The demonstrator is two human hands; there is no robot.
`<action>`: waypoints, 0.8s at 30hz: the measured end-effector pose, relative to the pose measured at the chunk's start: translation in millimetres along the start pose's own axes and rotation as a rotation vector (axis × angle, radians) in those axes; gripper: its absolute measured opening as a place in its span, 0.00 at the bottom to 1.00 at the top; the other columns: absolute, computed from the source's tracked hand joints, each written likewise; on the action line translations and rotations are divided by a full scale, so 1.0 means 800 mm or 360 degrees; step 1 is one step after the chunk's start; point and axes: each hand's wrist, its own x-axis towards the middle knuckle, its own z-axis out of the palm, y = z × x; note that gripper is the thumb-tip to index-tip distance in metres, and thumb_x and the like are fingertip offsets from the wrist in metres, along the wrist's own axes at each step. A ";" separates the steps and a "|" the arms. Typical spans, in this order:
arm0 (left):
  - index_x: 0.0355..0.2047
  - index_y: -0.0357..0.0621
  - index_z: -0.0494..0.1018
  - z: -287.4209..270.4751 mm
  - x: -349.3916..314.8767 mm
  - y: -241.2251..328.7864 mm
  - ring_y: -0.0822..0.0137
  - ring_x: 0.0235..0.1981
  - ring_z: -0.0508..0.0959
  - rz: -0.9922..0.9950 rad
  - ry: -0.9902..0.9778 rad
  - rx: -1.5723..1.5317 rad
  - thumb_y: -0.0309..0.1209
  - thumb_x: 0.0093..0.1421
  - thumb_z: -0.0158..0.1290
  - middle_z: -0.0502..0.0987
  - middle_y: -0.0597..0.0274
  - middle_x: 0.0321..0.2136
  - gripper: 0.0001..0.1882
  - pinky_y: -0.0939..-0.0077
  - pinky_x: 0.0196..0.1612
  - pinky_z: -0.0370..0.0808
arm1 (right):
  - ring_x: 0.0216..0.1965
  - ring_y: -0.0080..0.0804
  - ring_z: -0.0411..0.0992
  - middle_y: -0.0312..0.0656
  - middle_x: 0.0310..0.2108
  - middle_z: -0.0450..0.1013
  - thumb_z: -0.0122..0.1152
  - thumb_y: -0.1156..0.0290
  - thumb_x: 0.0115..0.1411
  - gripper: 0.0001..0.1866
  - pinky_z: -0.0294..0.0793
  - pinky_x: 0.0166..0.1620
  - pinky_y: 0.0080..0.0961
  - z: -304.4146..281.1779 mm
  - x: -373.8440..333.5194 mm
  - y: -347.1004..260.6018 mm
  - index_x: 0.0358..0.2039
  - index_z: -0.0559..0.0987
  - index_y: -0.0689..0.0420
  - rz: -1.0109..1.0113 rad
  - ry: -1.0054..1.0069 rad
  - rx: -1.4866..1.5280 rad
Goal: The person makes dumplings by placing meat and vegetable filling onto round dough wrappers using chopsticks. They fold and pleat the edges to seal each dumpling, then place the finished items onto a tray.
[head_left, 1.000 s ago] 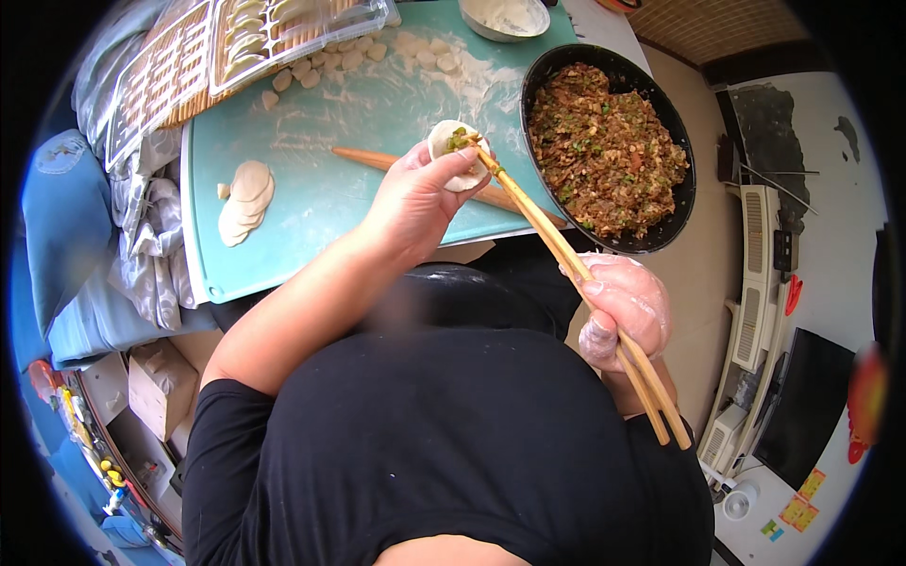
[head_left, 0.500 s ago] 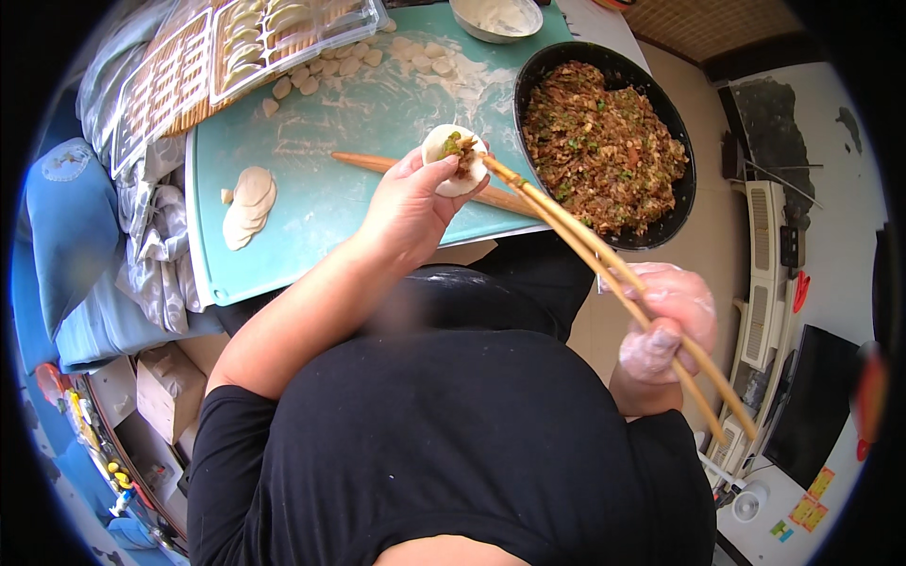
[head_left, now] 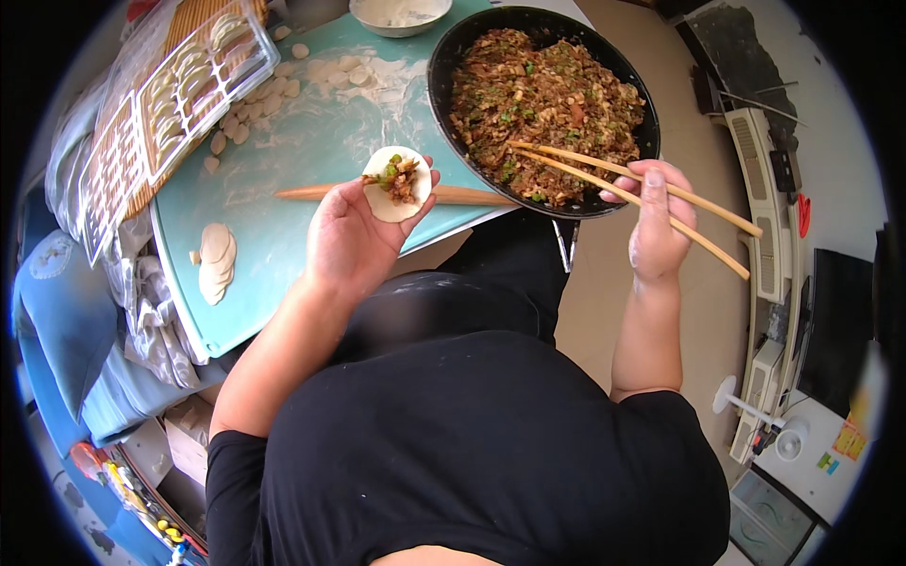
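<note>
A round dumpling wrapper [head_left: 385,207] rests on the fingers of my left hand [head_left: 347,236], palm up over the near edge of the green mat. A small heap of meat-and-green filling [head_left: 401,177] sits in the middle of the wrapper. My right hand [head_left: 661,226] is closed around a pair of wooden chopsticks [head_left: 703,200]. Their tips touch the minced filling [head_left: 557,94] in the black pan [head_left: 440,94] at the right. Behind my left hand a wooden rolling pin [head_left: 472,195] lies across the mat, partly hidden by that hand.
Flattened wrappers [head_left: 217,269] overlap at the left of the floured green mat [head_left: 274,259]. Small dough pieces [head_left: 250,113] lie scattered farther back. A clear compartmented tray [head_left: 143,123] holds several folded dumplings at the far left. A bowl of flour [head_left: 401,26] stands at the back.
The chopsticks have left the wrapper and swung up and right into the pan's filling. My left hand has opened flatter under the wrapper. The whole view has shifted somewhat.
</note>
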 end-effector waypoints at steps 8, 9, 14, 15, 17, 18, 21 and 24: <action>0.57 0.30 0.52 0.002 0.011 -0.017 0.49 0.57 0.62 -0.0096 0.0085 0.0136 0.32 0.62 0.33 0.60 0.42 0.56 0.25 0.62 0.58 0.64 | 0.27 0.23 0.69 0.41 0.28 0.69 0.45 0.72 0.64 0.11 0.77 0.32 0.21 0.005 0.002 0.028 0.35 0.72 0.66 0.0223 -0.0081 0.0114; 0.57 0.30 0.52 0.003 0.012 -0.019 0.49 0.57 0.63 -0.0100 0.0085 0.0160 0.31 0.62 0.35 0.60 0.42 0.55 0.24 0.62 0.58 0.64 | 0.27 0.23 0.69 0.41 0.28 0.69 0.45 0.71 0.64 0.11 0.77 0.32 0.21 0.005 0.002 0.029 0.35 0.72 0.66 0.0246 -0.0073 0.0147; 0.54 0.30 0.56 0.001 0.019 -0.024 0.54 0.53 0.67 -0.0099 0.0077 0.0287 0.26 0.59 0.41 0.65 0.44 0.52 0.22 0.64 0.56 0.65 | 0.27 0.23 0.70 0.41 0.28 0.69 0.44 0.70 0.64 0.11 0.78 0.31 0.22 0.006 0.002 0.030 0.34 0.71 0.66 0.0278 -0.0028 0.0228; 0.53 0.30 0.56 -0.001 0.020 -0.025 0.54 0.53 0.68 -0.0104 0.0071 0.0310 0.25 0.59 0.42 0.65 0.44 0.51 0.22 0.65 0.56 0.66 | 0.26 0.24 0.70 0.41 0.28 0.69 0.44 0.69 0.64 0.12 0.78 0.30 0.23 0.006 0.003 0.031 0.34 0.71 0.66 0.0294 -0.0007 0.0240; 0.53 0.31 0.57 0.001 0.022 -0.026 0.55 0.52 0.68 -0.0102 0.0080 0.0346 0.25 0.59 0.42 0.66 0.45 0.51 0.22 0.65 0.56 0.66 | 0.26 0.25 0.70 0.42 0.27 0.69 0.44 0.68 0.64 0.12 0.79 0.30 0.23 0.004 0.004 0.034 0.34 0.71 0.66 0.0327 0.0034 0.0262; 0.53 0.31 0.57 0.002 0.022 -0.027 0.55 0.52 0.68 -0.0095 0.0083 0.0363 0.25 0.59 0.42 0.66 0.45 0.50 0.22 0.65 0.56 0.66 | 0.26 0.25 0.70 0.42 0.27 0.69 0.44 0.68 0.64 0.13 0.79 0.30 0.23 0.001 0.006 0.035 0.34 0.71 0.65 0.0382 0.0061 0.0311; 0.53 0.31 0.57 0.005 0.026 -0.026 0.55 0.52 0.68 -0.0058 0.0116 0.0426 0.24 0.60 0.40 0.66 0.46 0.50 0.21 0.64 0.55 0.66 | 0.23 0.27 0.70 0.43 0.25 0.69 0.43 0.66 0.64 0.14 0.79 0.29 0.25 -0.002 0.010 0.037 0.34 0.71 0.65 0.0510 0.0128 0.0410; 0.53 0.31 0.55 -0.002 0.038 -0.026 0.52 0.54 0.66 0.0017 0.0226 0.0505 0.24 0.60 0.39 0.64 0.46 0.51 0.21 0.62 0.56 0.66 | 0.23 0.28 0.70 0.42 0.25 0.69 0.43 0.66 0.64 0.14 0.79 0.29 0.26 0.003 0.010 0.038 0.34 0.71 0.65 0.0577 0.0167 0.0441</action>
